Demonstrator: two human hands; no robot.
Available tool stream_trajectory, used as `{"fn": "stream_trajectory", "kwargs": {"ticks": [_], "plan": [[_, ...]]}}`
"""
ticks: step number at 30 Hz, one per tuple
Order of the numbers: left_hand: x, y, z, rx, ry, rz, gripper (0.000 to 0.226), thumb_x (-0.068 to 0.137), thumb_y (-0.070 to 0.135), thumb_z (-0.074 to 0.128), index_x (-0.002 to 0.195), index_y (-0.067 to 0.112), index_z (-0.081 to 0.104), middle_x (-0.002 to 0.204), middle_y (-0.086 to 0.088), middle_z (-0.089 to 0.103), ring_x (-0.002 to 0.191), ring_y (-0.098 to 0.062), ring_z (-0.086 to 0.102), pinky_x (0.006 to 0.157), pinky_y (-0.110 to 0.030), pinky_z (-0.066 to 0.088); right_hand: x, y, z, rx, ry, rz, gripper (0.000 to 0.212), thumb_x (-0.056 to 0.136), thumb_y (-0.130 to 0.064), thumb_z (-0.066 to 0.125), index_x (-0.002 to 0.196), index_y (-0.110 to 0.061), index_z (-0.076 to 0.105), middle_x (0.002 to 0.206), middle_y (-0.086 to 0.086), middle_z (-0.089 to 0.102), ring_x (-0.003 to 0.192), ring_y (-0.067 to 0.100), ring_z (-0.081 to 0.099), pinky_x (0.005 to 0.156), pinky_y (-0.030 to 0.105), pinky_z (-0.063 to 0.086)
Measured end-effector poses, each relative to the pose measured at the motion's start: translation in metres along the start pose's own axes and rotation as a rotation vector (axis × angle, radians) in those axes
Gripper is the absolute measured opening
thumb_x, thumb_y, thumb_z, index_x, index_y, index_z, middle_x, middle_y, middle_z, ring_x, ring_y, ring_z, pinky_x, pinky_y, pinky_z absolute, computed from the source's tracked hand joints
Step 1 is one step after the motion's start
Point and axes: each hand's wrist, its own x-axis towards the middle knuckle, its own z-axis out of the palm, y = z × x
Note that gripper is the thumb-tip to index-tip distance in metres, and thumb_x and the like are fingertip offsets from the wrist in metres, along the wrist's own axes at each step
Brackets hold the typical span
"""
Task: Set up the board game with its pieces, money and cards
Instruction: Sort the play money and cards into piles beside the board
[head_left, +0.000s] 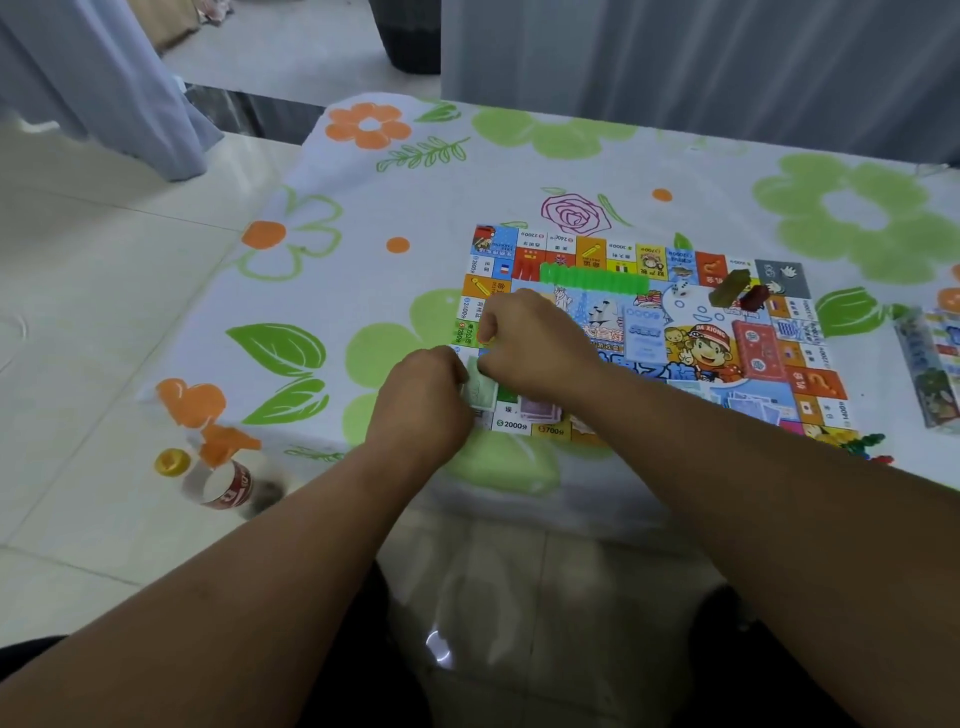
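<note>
Board (691, 358) lies on the flowered table (519, 166), with both hands meeting over its 8 o'clock corner. The left hand (421, 400) has its fingers curled and pinches a green note (480, 387). The right hand (530, 348), at 1 o'clock from the left, is curled too; whether it grips anything I cannot tell. Purple notes (540, 410) lie on the board's near edge. Green houses (592, 279) line its 11 o'clock side. A die (680, 289), blue deck (644, 332) and red deck (758, 348) sit near its middle.

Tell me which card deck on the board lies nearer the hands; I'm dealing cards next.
The blue deck, left of the cartoon boy; the red deck lies to his right, farther away.
</note>
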Motion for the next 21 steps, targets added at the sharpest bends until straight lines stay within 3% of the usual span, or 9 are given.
{"fn": "stream_trajectory", "kwargs": {"ticks": [4,8,12,15,21], "plan": [[0.001,0.003,-0.006,-0.023,0.014,-0.028,0.028,0.078,-0.002,0.055,0.101,0.010,0.064,0.100,-0.006,0.067,0.093,-0.027,0.061,0.077,-0.038,0.052,0.003,0.005,-0.022,0.039,0.016,0.017,0.019,0.076,-0.004,0.065,0.095,-0.004,0.068,0.095,0.015,0.068,0.086,0.033,0.065,0.078,0.048,0.057],[0.000,0.008,-0.006,-0.039,0.010,-0.040,0.027,0.077,-0.001,0.057,0.098,0.014,0.062,0.098,-0.003,0.066,0.091,-0.025,0.060,0.074,-0.036,0.052,0.002,0.023,-0.035,0.041,-0.075,0.059,0.018,0.081,0.001,0.061,0.097,0.004,0.069,0.105,0.025,0.069,0.096,0.039,0.067,0.085,0.055,0.056],[-0.008,0.024,0.003,-0.030,-0.044,0.046,0.020,0.075,0.002,0.060,0.083,0.021,0.063,0.088,0.000,0.069,0.086,-0.024,0.063,0.074,-0.034,0.053,-0.003,0.043,-0.038,0.012,-0.168,0.085,0.018,0.083,0.003,0.065,0.096,-0.006,0.072,0.101,0.013,0.071,0.093,0.028,0.067,0.086,0.046,0.058],[-0.014,0.034,0.013,0.012,-0.091,0.126,0.018,0.077,0.007,0.067,0.089,0.020,0.070,0.095,0.001,0.071,0.090,-0.022,0.064,0.077,-0.030,0.052,-0.008,0.049,-0.034,-0.025,-0.194,0.089,0.023,0.081,0.002,0.067,0.102,-0.008,0.069,0.101,0.013,0.069,0.093,0.029,0.065,0.085,0.047,0.057],[-0.017,0.041,0.024,0.075,-0.159,0.188,0.031,0.080,0.004,0.058,0.100,0.019,0.076,0.102,-0.004,0.074,0.096,-0.026,0.065,0.082,-0.034,0.053,-0.014,0.052,-0.028,-0.057,-0.217,0.053,0.025,0.081,-0.004,0.070,0.103,-0.013,0.063,0.103,0.009,0.064,0.092,0.028,0.062,0.082,0.042,0.056]]}}
